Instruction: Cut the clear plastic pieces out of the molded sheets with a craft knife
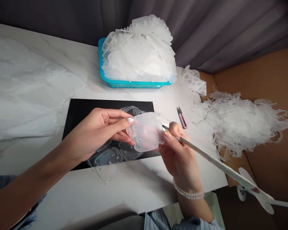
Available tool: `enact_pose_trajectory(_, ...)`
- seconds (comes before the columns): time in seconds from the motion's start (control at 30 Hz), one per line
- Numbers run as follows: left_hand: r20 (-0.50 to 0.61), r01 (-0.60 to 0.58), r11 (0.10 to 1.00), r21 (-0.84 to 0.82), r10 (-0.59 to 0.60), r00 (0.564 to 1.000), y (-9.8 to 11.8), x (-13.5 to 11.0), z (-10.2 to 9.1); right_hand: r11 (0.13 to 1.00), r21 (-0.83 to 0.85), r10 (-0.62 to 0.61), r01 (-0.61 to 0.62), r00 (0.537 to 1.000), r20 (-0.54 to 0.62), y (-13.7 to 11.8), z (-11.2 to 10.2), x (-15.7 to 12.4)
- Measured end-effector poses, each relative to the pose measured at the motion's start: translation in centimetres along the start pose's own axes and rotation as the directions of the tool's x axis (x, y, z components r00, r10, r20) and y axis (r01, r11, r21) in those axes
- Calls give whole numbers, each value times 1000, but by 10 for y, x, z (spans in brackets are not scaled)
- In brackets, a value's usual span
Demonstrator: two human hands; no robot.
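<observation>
A frosted, translucent plastic piece [147, 132] with rounded corners and small slots is held up over the black mat. My left hand [105, 127] pinches its left edge between thumb and fingers. At the right edge is my right hand [179, 145], closed around a long, thin off-white tool [213, 163] with a dark tip; its exact kind I cannot make out. The right fingertips also touch the piece's edge. Beneath the hands, a clear plastic sheet [110, 158] with similar slotted shapes lies partly on the black mat [80, 118], partly hidden.
Behind the mat, a blue basket [105, 76] is heaped with frosted pieces [141, 51]. Purple-handled thread snips [181, 118] lie on the table's right. Tangled plastic offcuts [242, 121] pile by a cardboard box [261, 70]. A large cloudy plastic bag [26, 92] covers the left.
</observation>
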State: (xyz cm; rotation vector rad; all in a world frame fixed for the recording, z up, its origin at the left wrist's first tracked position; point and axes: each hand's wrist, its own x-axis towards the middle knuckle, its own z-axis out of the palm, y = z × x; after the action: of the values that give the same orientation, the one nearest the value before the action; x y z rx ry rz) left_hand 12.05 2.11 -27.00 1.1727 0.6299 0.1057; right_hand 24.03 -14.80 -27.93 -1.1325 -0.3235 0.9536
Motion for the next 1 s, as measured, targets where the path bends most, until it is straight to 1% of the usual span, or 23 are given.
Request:
enact_pose_trajectory(0.13,-15,-31,999,24,32,999,2,0,-2,998,-65,30,-26,998,58,-2,-2,-2)
enact_pose_trajectory(0.23,-18,-44,998,46,45,999,3,-1,-3,994,-91,59,-53,996,64,-2,-5,-3)
enact_pose_trajectory(0.3,-17,-49,997,60,51,999,3,-3,-4,995,-89,39,-33,997,65,-2,-7,-3)
enact_pose_trajectory(0.37,-10,-52,996,79,53,999,3,-5,-3,995,-102,-9,16,998,62,-3,-9,-2)
enact_pose_trajectory(0.47,29,-33,990,139,29,999,2,-7,-1,982,-169,-84,82,996,-7,-2,-9,2)
enact_pose_trajectory(0.6,86,4,975,224,-23,996,-2,-5,2,943,-309,-163,121,980,-113,7,-10,10)
enact_pose_trajectory(0.67,72,22,962,272,-43,997,-6,-1,-1,916,-376,-215,142,964,-159,12,-13,13)
enact_pose_trajectory(0.73,9,43,947,320,-48,999,-8,3,-9,903,-403,-257,151,941,-222,14,-19,19)
enact_pose_trajectory(0.8,-61,40,942,334,-21,998,-8,6,-20,891,-415,-324,185,899,-295,8,-30,30)
enact_pose_trajectory(0.83,-85,26,946,324,2,996,-6,7,-25,874,-434,-379,218,865,-328,1,-37,39)
enact_pose_trajectory(0.87,-101,7,952,305,25,995,-4,8,-30,842,-472,-453,262,818,-354,-10,-43,50)
enact_pose_trajectory(0.9,-113,-12,959,282,45,993,-1,7,-34,788,-531,-545,312,754,-367,-24,-49,63)
enact_pose_trajectory(0.93,-123,-29,965,260,63,990,3,6,-37,711,-606,-646,357,672,-363,-40,-52,79)
enact_pose_trajectory(1.0,-138,-56,972,228,90,986,12,1,-39,506,-759,-830,409,469,-301,-76,-52,114)
